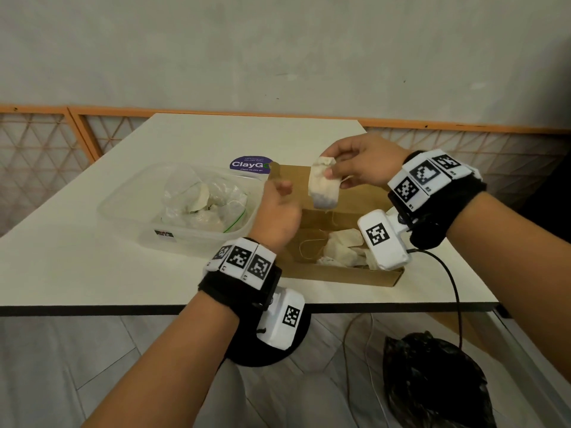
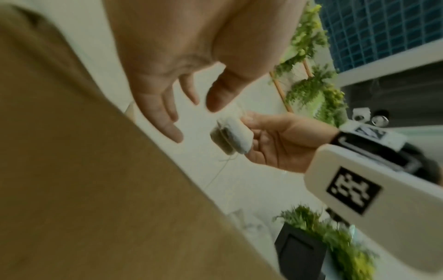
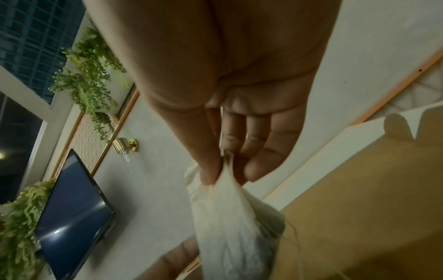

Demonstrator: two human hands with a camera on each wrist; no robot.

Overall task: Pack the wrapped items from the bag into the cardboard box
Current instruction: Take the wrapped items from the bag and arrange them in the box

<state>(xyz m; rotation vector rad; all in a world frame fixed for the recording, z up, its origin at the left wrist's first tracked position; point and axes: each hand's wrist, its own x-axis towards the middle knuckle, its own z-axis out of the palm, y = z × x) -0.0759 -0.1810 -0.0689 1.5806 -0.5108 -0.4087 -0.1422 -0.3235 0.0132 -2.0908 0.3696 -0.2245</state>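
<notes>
Centre frame, the right hand (image 1: 364, 163) pinches a wrapped item (image 1: 323, 183) by its top above the cardboard box (image 1: 340, 278), ready to drop; the left hand (image 1: 278, 214) hangs relaxed, empty.

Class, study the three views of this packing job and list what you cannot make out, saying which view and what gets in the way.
- Box contents: head view, the right wrist camera covers part.
- Count of items in the bag: head view, crumpled clear plastic blurs them.
- Sticker small print: head view, too small.
- What the pouch contains: right wrist view, opaque wrapping.
</notes>
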